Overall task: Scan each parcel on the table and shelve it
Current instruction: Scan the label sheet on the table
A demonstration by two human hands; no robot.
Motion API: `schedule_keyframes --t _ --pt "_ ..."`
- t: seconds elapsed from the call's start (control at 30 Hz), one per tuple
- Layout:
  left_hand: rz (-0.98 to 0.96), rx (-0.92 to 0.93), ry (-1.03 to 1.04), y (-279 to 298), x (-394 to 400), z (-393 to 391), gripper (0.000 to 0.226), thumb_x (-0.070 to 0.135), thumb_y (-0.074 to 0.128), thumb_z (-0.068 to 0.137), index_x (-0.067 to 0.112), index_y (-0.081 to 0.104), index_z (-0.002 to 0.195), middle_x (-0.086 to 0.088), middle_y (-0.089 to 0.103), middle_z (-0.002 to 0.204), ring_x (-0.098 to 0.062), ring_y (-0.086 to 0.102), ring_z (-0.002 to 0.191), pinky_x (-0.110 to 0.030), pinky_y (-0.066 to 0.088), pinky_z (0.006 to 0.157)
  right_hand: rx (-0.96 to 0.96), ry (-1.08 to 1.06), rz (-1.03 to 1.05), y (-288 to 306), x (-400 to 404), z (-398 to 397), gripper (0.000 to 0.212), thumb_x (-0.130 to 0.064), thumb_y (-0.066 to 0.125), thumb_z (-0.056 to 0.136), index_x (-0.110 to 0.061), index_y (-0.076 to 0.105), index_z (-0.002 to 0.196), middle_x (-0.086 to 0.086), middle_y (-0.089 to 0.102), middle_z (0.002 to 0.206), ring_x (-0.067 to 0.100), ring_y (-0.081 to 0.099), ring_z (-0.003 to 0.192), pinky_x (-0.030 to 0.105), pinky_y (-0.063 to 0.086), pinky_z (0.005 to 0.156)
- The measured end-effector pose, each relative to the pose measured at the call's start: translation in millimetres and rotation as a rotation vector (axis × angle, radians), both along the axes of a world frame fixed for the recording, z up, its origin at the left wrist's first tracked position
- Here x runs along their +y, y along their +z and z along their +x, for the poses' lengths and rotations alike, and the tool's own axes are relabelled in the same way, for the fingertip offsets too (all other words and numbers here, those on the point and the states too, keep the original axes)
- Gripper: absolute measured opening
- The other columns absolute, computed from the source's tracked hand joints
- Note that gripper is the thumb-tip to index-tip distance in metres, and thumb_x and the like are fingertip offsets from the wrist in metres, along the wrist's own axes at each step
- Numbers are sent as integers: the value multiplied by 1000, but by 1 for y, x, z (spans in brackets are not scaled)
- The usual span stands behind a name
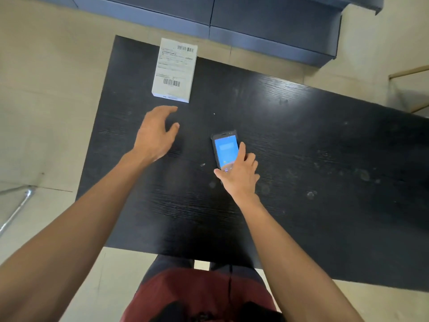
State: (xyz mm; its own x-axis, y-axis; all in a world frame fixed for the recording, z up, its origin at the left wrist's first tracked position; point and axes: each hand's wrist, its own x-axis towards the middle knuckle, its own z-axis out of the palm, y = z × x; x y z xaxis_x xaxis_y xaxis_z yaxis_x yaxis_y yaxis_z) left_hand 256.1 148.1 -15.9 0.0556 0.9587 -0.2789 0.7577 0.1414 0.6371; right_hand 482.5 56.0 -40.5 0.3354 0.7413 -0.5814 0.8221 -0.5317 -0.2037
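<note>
Left hand (155, 133) is out over the black tabletop (301, 135), fingers spread wide and holding nothing, just short of the one parcel (174, 70) in sight, a white box lying flat near the far left corner, label and barcodes facing up. Right hand (239, 173) is on the scanner (225, 148), fingers curled round its lower end, blue screen lit; whether it is lifted or resting on the wood, I can't tell. The step looks like fetch and scan. Best play: take the box by its long edges, keeping fingers off the barcodes, draw it closer, then bring the scanner's head square over the lower barcode. The blue shelves (267, 22) wait beyond the far edge, so keep the label up for shelving.
</note>
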Motion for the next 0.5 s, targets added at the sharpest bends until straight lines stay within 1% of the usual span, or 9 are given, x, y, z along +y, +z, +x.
schedule_keyframes --t 0.07,0.17,0.27,0.4,0.47,0.5 --pt "36 15 -4 -2 7 -5 50 21 61 98 17 51 147 -5 51 150 -26 41 139 -28 28 112 27 -10 23 1 2 2 110 -45 81 75 -24 10 157 7 40 140 29 40 129 54 41 96" --pt "73 30 10 -4 17 -11 53 20 60 98 17 47 150 -7 46 154 -27 35 144 -38 30 118 67 -40 50 6 7 0 105 -39 81 74 -20 15 154 4 43 144 28 41 131 53 38 99" --pt "75 71 25 -5 26 -17 55 21 60 98 16 46 151 -10 39 159 -28 28 149 -47 31 120 104 -55 59 15 13 -4 104 -39 81 73 -17 19 153 2 43 148 26 41 133 51 40 101" --pt "35 121 32 -8 38 -26 56 22 60 98 15 45 151 -11 32 162 -31 23 151 -54 31 119 198 -60 53 34 29 -15 106 -44 81 72 -15 21 154 0 45 147 23 43 134 49 47 103" --pt "14 144 32 -11 43 -30 56 23 59 98 16 44 152 -10 30 164 -31 22 151 -55 31 118 267 -56 48 46 40 -23 104 -43 78 71 -14 23 154 -3 51 142 20 45 133 45 47 101" --pt "5 156 33 -13 45 -31 56 24 59 99 16 43 152 -10 29 164 -31 22 151 -55 32 118 298 -55 52 53 46 -27 104 -42 77 71 -15 22 155 -5 56 135 19 47 130 44 47 100"
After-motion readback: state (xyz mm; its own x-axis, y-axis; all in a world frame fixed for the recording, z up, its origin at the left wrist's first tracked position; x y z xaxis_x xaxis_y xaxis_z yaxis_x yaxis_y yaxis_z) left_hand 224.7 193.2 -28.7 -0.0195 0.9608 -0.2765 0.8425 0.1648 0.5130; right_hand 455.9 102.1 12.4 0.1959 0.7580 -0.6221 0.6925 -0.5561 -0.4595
